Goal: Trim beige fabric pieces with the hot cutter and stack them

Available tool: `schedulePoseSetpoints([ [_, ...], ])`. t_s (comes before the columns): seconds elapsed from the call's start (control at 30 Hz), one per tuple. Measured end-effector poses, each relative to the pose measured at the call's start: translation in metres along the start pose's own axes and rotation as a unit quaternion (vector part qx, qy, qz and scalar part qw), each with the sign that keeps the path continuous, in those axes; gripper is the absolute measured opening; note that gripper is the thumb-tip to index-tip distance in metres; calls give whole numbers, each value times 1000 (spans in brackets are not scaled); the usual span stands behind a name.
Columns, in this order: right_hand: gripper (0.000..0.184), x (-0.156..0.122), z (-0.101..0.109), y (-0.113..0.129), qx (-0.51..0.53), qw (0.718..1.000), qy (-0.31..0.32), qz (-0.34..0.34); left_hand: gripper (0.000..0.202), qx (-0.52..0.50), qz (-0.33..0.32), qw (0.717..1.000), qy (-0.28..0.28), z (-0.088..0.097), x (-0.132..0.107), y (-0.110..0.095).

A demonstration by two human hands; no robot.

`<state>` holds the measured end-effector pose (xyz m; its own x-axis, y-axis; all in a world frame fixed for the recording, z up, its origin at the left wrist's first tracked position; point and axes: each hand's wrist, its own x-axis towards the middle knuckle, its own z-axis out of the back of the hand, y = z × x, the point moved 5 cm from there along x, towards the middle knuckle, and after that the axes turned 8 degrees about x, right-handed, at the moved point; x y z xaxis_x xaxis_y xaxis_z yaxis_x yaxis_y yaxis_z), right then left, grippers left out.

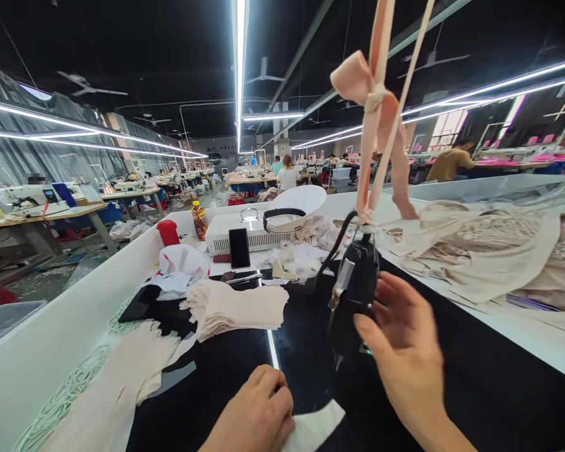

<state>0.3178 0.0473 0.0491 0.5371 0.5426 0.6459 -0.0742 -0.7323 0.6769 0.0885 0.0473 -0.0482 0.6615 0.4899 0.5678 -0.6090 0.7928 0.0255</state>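
Note:
A black hand-held power tool (355, 279) with a metal lever and a cord hangs upright from knotted peach fabric strips (374, 125). My right hand (409, 351) is at the tool's right side, slightly blurred, with thumb and fingers apart and curved towards it. Whether the fingertips touch it I cannot tell. Low on the black tabletop (306, 351), my left hand (258, 408) has its fingers bent and closed on a small white fabric piece (317, 427), which sticks out to the right. Beyond lies a stack of cream fabric pieces (242, 307).
More cream cloth (127, 370) and pale green cord (70, 389) line the left edge. At the back stand a phone (238, 248), a white vented box (221, 232), a drink bottle (199, 220) and plastic bags (183, 262). Beige fabric (489, 251) is heaped right. Co-workers sit farther off.

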Motion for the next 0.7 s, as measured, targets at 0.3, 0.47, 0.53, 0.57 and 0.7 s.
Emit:
schedulePoseSetpoints([
  [0.3,20,-70,-11,-8,-91,920,379,-40,18,-242,255,928,123,51,25,36],
  [0.47,41,-112,-64,-39,26,851,424,-309,37,-336,348,875,9,65,30,68],
  [0.53,39,-119,-85,-43,74,831,416,-363,44,-350,371,860,-12,66,26,82],
  [0.57,39,-122,-93,-45,84,824,407,-385,46,-355,386,851,-27,67,23,89],
  [0.7,41,-127,-115,-55,118,800,361,-464,62,-365,448,812,-83,72,7,118],
])
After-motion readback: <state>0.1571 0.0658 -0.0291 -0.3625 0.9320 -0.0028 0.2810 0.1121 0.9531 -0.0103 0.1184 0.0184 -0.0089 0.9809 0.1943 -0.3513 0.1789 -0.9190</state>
